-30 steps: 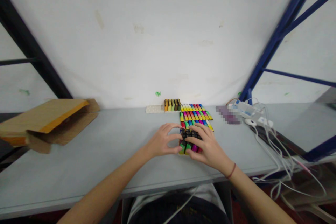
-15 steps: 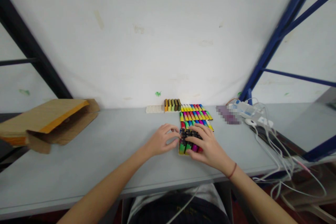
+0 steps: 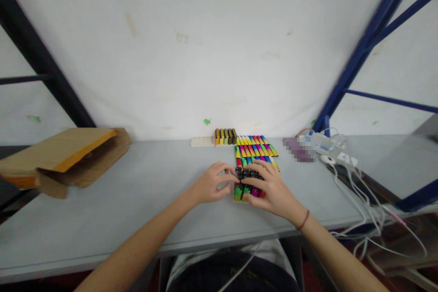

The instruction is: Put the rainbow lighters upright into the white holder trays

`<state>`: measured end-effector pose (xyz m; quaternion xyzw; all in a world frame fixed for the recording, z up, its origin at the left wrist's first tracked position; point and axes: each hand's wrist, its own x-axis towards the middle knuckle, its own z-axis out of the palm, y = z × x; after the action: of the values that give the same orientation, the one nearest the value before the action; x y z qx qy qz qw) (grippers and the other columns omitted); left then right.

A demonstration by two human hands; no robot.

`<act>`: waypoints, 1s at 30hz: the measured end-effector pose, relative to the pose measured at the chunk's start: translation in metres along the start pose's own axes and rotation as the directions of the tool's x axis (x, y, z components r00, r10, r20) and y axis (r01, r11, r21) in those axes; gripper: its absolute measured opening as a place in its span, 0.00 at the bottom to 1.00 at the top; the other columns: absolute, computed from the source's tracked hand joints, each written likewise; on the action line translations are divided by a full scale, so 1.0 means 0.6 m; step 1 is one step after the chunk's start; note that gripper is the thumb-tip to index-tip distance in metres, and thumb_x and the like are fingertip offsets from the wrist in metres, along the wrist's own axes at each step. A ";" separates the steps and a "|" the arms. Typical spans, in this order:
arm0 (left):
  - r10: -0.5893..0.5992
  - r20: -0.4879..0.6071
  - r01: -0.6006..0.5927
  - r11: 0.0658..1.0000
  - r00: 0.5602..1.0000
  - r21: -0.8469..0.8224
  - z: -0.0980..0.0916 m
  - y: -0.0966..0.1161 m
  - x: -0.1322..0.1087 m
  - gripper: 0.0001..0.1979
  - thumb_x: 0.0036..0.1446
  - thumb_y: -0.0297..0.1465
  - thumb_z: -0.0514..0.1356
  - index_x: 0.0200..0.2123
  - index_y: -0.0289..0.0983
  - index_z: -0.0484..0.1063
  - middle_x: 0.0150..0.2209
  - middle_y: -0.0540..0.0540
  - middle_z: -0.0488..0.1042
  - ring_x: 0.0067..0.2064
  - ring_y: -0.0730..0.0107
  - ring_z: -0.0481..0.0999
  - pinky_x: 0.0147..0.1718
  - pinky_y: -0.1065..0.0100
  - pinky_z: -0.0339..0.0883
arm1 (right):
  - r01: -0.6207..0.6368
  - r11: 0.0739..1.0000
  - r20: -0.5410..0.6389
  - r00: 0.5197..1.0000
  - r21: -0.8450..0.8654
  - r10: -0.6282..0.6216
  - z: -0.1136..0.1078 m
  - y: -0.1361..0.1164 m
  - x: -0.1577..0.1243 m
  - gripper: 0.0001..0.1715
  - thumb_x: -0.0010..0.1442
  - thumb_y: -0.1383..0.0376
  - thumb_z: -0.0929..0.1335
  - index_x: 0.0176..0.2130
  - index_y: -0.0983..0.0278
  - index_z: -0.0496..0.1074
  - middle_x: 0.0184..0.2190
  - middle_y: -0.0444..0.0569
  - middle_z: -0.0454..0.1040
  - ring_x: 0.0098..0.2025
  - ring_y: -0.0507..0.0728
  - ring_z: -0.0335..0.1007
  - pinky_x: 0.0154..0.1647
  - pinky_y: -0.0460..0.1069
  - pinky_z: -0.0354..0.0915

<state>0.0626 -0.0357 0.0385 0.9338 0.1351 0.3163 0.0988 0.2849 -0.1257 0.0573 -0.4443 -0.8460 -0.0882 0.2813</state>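
Observation:
A block of upright lighters with black tops and green, magenta and red bodies stands near the front of the table. At its left edge is my left hand, its fingers curved and apart, their tips at the corner lighters. My right hand lies spread over the block's right side, thumb at the front and fingers across the tops, hiding part of it. Just behind, rows of colourful lighters lie flat. Farther back, a group of yellow to dark lighters stands upright beside a pale tray with small holes.
On the left of the grey table lies an open cardboard box. To the right are a pixelated purple item, a power strip and tangled white cables. Shelf posts rise at both sides, with a white wall behind.
Both hands hold nearly the same pose around the lighters. The whole view has shifted very slightly; no lighter has visibly changed place.

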 end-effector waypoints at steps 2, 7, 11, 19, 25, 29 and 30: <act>-0.013 0.001 0.013 1.000 1.000 -0.006 0.000 0.000 0.001 0.12 0.60 0.27 0.54 0.42 0.40 0.76 0.44 0.43 0.73 0.46 0.62 0.71 0.49 0.59 0.66 | 0.001 1.000 0.002 1.000 -0.003 -0.001 0.000 0.000 0.001 0.15 0.57 0.59 0.71 0.45 0.56 0.77 0.53 0.52 0.70 0.60 0.67 0.58 0.58 0.65 0.58; -0.012 0.009 0.012 1.000 1.000 -0.017 0.001 0.001 0.004 0.11 0.60 0.28 0.53 0.40 0.40 0.76 0.42 0.43 0.75 0.44 0.62 0.72 0.48 0.59 0.66 | 0.010 1.000 0.006 1.000 0.003 -0.010 0.002 0.000 0.004 0.14 0.57 0.59 0.71 0.45 0.56 0.77 0.53 0.52 0.71 0.59 0.67 0.59 0.58 0.65 0.59; 0.005 0.021 -0.004 1.000 1.000 -0.031 0.000 0.002 0.006 0.10 0.62 0.28 0.52 0.39 0.39 0.74 0.40 0.44 0.77 0.42 0.63 0.73 0.46 0.61 0.66 | 0.012 1.000 -0.010 1.000 0.023 -0.012 0.005 0.001 0.004 0.15 0.57 0.59 0.71 0.44 0.58 0.76 0.53 0.53 0.71 0.58 0.66 0.59 0.58 0.65 0.59; 0.020 0.039 -0.015 0.992 0.999 -0.125 0.002 -0.003 0.009 0.07 0.65 0.33 0.56 0.38 0.38 0.72 0.39 0.46 0.78 0.42 0.66 0.75 0.47 0.65 0.67 | -0.018 0.999 -0.008 1.000 0.030 0.018 0.006 0.002 -0.002 0.14 0.58 0.59 0.70 0.44 0.59 0.75 0.53 0.53 0.71 0.59 0.66 0.59 0.59 0.66 0.57; -0.123 -0.006 0.118 0.966 0.992 -0.232 0.002 0.003 0.013 0.07 0.63 0.34 0.58 0.36 0.37 0.72 0.36 0.47 0.77 0.38 0.68 0.75 0.41 0.67 0.69 | -0.049 0.993 -0.034 0.998 0.108 0.053 0.002 0.003 0.006 0.11 0.58 0.60 0.70 0.43 0.59 0.75 0.50 0.53 0.73 0.57 0.65 0.62 0.58 0.63 0.59; -0.280 -0.080 0.231 0.897 0.957 -0.377 -0.007 0.008 0.019 0.06 0.60 0.33 0.59 0.36 0.36 0.73 0.35 0.47 0.76 0.37 0.69 0.75 0.41 0.67 0.70 | -0.092 0.967 -0.065 0.992 0.237 0.110 -0.001 0.003 0.026 0.10 0.62 0.62 0.67 0.43 0.60 0.74 0.44 0.52 0.77 0.49 0.60 0.71 0.53 0.58 0.64; -0.322 -0.087 0.257 0.868 0.943 -0.425 -0.008 0.009 0.021 0.07 0.60 0.33 0.59 0.36 0.36 0.73 0.34 0.47 0.75 0.37 0.69 0.75 0.41 0.67 0.71 | -0.103 0.962 -0.065 0.990 0.255 0.123 -0.002 0.001 0.032 0.10 0.63 0.63 0.67 0.44 0.61 0.74 0.43 0.52 0.77 0.47 0.59 0.72 0.51 0.57 0.65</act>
<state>0.0701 -0.0367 0.0510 0.8340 0.2123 0.3906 0.3268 0.2774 -0.1121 0.0690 -0.4488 -0.8117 0.0177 0.3735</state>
